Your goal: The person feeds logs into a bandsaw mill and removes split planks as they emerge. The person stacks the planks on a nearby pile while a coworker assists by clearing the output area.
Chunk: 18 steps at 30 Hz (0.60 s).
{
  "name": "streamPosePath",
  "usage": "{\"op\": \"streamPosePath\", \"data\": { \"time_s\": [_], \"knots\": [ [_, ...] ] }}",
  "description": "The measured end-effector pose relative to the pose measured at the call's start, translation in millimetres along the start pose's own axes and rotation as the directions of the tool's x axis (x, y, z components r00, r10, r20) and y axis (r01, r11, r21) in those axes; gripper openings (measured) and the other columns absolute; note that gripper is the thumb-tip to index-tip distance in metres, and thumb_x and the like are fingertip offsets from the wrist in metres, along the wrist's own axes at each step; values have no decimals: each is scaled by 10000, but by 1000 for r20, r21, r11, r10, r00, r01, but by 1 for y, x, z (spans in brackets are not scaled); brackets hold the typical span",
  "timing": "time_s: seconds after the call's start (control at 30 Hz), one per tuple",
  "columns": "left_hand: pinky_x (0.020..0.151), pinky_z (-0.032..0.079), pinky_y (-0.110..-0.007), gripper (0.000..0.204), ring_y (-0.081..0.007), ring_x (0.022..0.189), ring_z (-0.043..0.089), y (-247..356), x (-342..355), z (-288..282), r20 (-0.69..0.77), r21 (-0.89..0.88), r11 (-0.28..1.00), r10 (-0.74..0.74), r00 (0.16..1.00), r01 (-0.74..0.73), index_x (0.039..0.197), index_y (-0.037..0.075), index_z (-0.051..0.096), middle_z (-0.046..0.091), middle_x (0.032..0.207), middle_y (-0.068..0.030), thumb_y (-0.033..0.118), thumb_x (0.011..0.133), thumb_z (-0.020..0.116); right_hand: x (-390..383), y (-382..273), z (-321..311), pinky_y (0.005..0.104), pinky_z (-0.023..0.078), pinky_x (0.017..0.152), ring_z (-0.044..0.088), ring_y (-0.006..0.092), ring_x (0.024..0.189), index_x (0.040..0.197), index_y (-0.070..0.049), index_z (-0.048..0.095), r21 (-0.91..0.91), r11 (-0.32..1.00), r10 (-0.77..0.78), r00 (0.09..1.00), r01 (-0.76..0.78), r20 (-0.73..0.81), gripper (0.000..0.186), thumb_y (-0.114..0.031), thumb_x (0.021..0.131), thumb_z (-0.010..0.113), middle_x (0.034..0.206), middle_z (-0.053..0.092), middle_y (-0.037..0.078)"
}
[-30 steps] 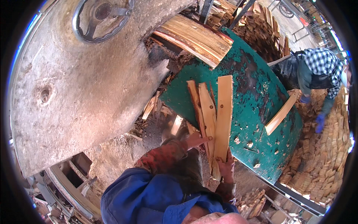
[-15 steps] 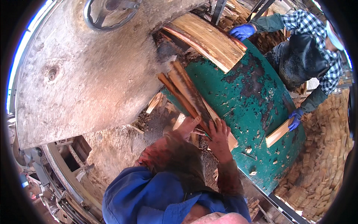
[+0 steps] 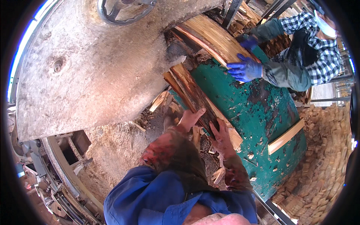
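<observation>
Rough wood slabs with dark bark edges lie together along the near left side of the green worktable, pointing away from me. My left hand grips their near left edge, thumb on top. Farther right, my right hand is closed over the near end of the same slabs, fingers bent across the bark. A pale flat board shows beneath and beside them. How many slabs each hand holds is partly hidden by the fingers.
A saw table with a handwheel fills the upper left. Across the green table, a co-worker's blue glove touches a wide board. A short wood strip lies at right. Stacked wood pieces stand beyond.
The co-worker's lower gloved hand has let go of the short strip and moved to the wide board. My hands stay on the slabs, whose far ends have drawn closer together.
</observation>
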<state>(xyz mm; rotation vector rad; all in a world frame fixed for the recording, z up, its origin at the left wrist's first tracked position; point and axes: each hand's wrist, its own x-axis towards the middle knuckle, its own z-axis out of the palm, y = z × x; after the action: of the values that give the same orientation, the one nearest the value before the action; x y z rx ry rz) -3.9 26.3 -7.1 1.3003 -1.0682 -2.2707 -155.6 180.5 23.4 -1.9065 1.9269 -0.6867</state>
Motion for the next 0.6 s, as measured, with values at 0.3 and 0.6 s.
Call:
{"op": "streamPosePath", "data": {
  "time_s": [0.3, 0.6],
  "knots": [
    [418, 504, -306, 344, -155, 539, 644, 14, 12, -1, -138, -19, 998, 60, 989, -63, 964, -7, 714, 691, 743, -74, 310, 868, 804, 24, -35, -16, 531, 377, 1125, 366, 488, 1366, 1411, -91, 513, -111, 979, 186, 975, -174, 118, 741, -40, 725, 790, 1469, 380, 241],
    [425, 543, -340, 398, -164, 503, 640, 50, 55, -63, -149, 38, 999, 39, 988, -33, 956, -51, 732, 656, 662, -99, 333, 860, 777, 221, -47, 3, 475, 506, 903, 593, 414, 1058, 1275, -21, 603, -44, 999, 24, 985, -32, -171, 455, -183, 866, 719, 1156, 621, 206]
  ]
}}
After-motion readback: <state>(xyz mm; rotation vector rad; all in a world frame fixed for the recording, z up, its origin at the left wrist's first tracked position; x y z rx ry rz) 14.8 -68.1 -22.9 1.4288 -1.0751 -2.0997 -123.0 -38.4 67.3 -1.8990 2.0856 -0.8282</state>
